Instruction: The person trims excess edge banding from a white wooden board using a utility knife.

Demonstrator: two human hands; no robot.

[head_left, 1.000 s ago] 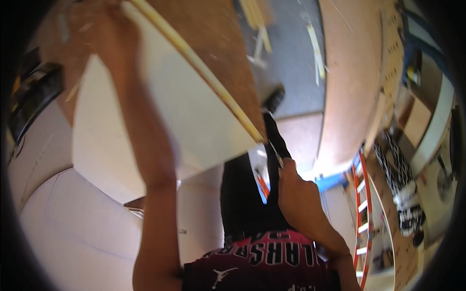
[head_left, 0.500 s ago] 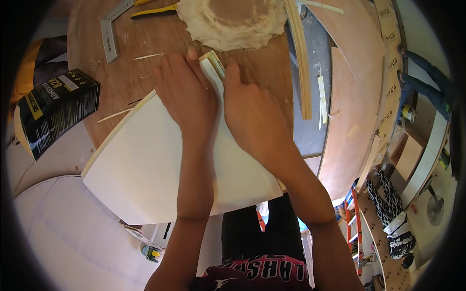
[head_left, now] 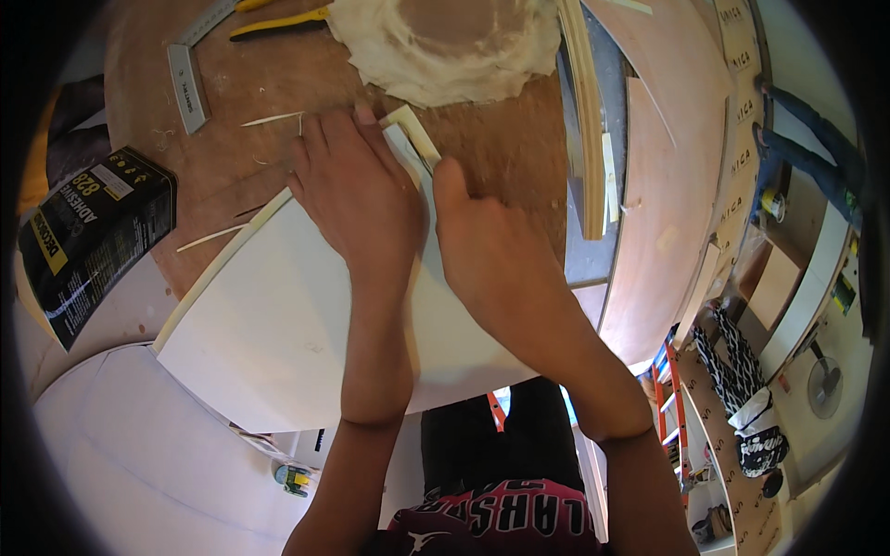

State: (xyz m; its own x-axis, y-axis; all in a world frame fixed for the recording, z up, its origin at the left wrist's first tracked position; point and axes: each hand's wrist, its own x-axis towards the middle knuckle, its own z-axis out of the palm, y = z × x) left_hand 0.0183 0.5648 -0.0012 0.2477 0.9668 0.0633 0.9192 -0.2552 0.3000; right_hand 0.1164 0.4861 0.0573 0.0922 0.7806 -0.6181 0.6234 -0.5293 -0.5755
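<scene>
I see both hands pressed down near the upper corner of a white curved panel [head_left: 278,324], a fan-shaped sheet lying flat on the brown wooden bench [head_left: 501,139]. The panel spreads from its narrow corner at upper centre of the frame toward the lower left, so its long axis runs diagonally, and nearly all of it lies below and left of the hands. The left hand [head_left: 357,190] lies flat, fingers stretched out and together, palm on the white face just beside the corner. The right hand [head_left: 491,250] sits to its right, palm on the panel's right edge, thumb pointing up toward a pale wooden edge strip [head_left: 414,132] at the corner. Something thin seems caught between thumb and strip, but I cannot tell what, nor whether the right fingers curl around anything. The left hand is the nearer one to the corner's tip.

On the bench, a heap of cream-coloured cloth [head_left: 445,46] sits at top centre, well apart from the hands. A steel square ruler [head_left: 190,79] and a yellow-handled tool [head_left: 278,23] lie at upper left, thin wood slivers [head_left: 273,119] between them and the panel. A black box [head_left: 93,236] hangs off the left edge. A plywood strip [head_left: 584,120] stands on edge at right. A ladder [head_left: 669,408] shows at lower right.
</scene>
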